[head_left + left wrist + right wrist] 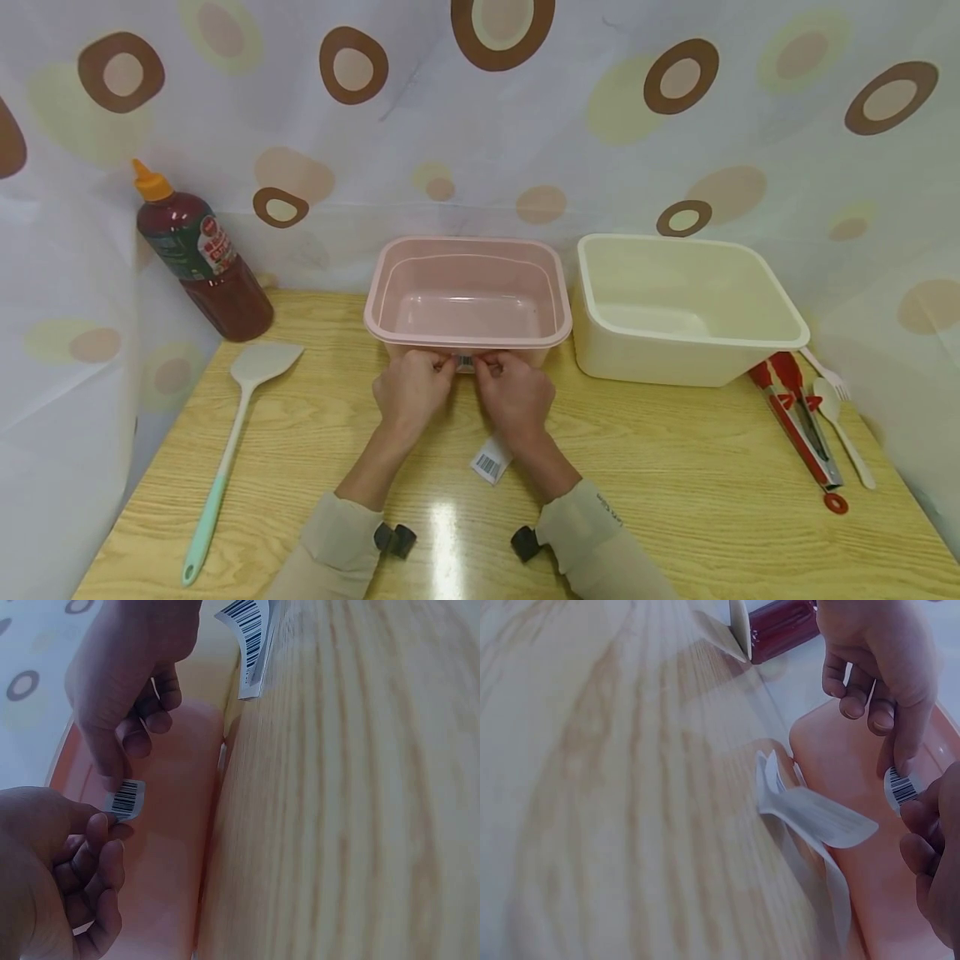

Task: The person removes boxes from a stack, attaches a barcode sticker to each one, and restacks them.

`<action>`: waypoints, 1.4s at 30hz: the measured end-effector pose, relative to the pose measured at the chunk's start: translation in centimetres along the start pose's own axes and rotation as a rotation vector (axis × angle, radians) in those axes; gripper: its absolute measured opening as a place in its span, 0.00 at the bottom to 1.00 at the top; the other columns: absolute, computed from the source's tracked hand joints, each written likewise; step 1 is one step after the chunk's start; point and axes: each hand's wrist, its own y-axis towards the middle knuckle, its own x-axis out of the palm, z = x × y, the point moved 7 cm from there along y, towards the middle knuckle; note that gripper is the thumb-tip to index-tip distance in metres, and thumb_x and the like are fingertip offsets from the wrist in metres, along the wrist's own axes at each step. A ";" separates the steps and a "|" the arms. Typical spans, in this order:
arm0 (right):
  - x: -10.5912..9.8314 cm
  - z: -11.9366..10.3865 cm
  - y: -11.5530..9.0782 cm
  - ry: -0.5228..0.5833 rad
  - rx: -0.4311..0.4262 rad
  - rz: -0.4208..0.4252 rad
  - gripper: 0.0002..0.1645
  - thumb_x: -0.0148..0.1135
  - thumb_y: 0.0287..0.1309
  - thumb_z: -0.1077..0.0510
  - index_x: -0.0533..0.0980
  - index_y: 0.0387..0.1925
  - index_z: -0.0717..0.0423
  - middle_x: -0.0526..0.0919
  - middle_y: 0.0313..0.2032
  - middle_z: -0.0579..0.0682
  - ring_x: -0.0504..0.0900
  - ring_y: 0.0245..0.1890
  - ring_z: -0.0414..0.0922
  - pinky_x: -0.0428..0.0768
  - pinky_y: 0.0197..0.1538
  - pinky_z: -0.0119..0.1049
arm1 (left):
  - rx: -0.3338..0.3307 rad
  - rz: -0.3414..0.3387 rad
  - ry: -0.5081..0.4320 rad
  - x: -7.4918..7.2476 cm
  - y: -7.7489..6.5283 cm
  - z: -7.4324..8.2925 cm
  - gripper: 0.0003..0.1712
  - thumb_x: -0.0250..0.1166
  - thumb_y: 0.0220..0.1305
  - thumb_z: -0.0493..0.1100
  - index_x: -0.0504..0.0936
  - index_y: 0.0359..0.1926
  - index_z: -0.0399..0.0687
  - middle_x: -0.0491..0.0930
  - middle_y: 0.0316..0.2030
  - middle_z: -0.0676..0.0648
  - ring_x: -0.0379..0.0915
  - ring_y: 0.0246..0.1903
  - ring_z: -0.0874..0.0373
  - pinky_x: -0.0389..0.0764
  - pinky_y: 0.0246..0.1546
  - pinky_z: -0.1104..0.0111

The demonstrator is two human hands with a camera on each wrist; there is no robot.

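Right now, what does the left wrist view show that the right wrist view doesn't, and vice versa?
Only the left wrist view shows part of the cream plastic bin. Only the right wrist view shows parts of the dark red sauce bottle and the pale, flat spatula. Both show the left hand, the right hand, the small white barcode label they pinch, the pink plastic basin, a second white paper label and the light wooden table.
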 end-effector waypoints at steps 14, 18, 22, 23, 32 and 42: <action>-0.3 0.3 -0.2 -0.001 -0.007 -0.052 0.10 0.73 0.54 0.47 0.87 0.25 0.47 0.87 0.18 0.43 0.83 0.18 0.47 0.74 0.21 0.44 | -0.008 0.008 0.013 0.1 0.0 -0.2 0.16 0.68 0.64 0.56 0.89 0.20 0.63 0.88 0.25 0.52 0.86 0.31 0.45 0.78 0.28 0.48; -0.4 -0.3 -0.6 0.044 -0.071 -0.104 0.06 0.75 0.54 0.48 0.88 0.28 0.45 0.87 0.19 0.42 0.80 0.17 0.40 0.72 0.21 0.38 | -0.019 0.011 0.026 0.2 0.1 -0.3 0.14 0.68 0.64 0.58 0.90 0.23 0.66 0.88 0.26 0.51 0.86 0.31 0.45 0.79 0.27 0.48; 0.0 -0.8 -0.9 0.103 -0.128 -0.181 0.05 0.74 0.57 0.49 0.90 0.35 0.42 0.86 0.20 0.40 0.72 0.16 0.34 0.69 0.22 0.32 | -0.024 0.010 0.031 0.2 0.1 -0.3 0.14 0.68 0.63 0.60 0.91 0.24 0.66 0.88 0.25 0.50 0.85 0.30 0.46 0.79 0.27 0.49; 0.0 -0.8 -0.9 0.113 -0.131 -0.194 0.05 0.73 0.58 0.50 0.90 0.36 0.42 0.85 0.20 0.40 0.70 0.16 0.34 0.68 0.22 0.32 | -0.022 0.011 0.030 0.2 0.1 -0.3 0.14 0.68 0.63 0.60 0.90 0.24 0.66 0.88 0.25 0.50 0.85 0.30 0.46 0.79 0.27 0.49; 0.6 0.0 -0.9 0.123 -0.076 -0.252 0.11 0.67 0.64 0.51 0.88 0.46 0.37 0.86 0.22 0.41 0.67 0.16 0.35 0.65 0.22 0.32 | -0.005 0.027 0.010 0.2 0.2 -0.3 0.17 0.69 0.63 0.57 0.86 0.17 0.64 0.88 0.26 0.52 0.86 0.32 0.45 0.79 0.29 0.47; -0.2 0.3 -0.5 0.153 -0.085 -0.191 0.09 0.69 0.62 0.54 0.90 0.43 0.42 0.82 0.17 0.43 0.64 0.14 0.34 0.62 0.19 0.30 | 0.005 0.026 0.011 0.0 0.1 -0.4 0.16 0.69 0.63 0.57 0.89 0.20 0.62 0.89 0.26 0.52 0.87 0.32 0.44 0.79 0.28 0.47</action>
